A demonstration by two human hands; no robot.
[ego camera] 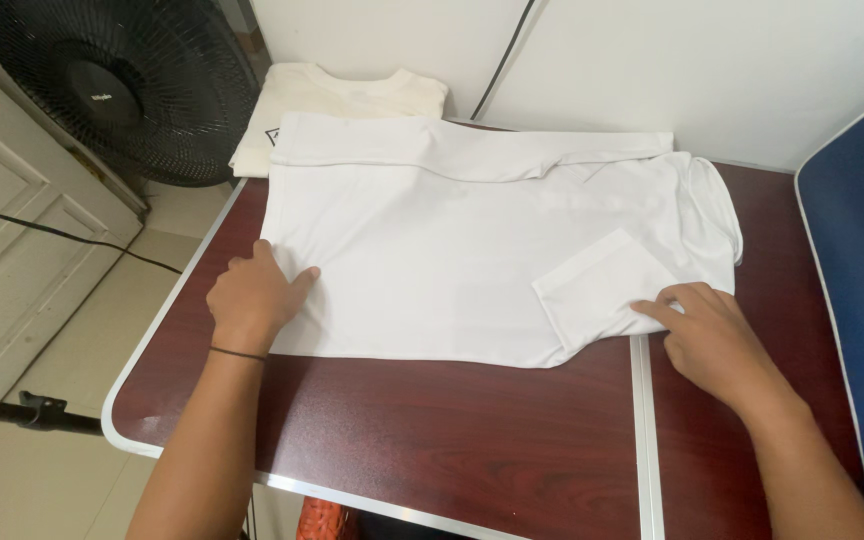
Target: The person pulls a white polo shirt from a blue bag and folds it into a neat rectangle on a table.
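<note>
White T-shirt [452,250] spread flat on dark red worktop [452,440], long axis left to right. Left hand [255,298] flat, fingers loosely spread, pressing near-left hem corner. Right hand [714,335] open, fingertips on folded sleeve [597,285], nearer that flap. Cream shirt [342,100] folded behind.

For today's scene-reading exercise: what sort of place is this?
Probably a room at home: a folding table holds a white shirt under both hands, with a fan and panelled door beside it.
</note>
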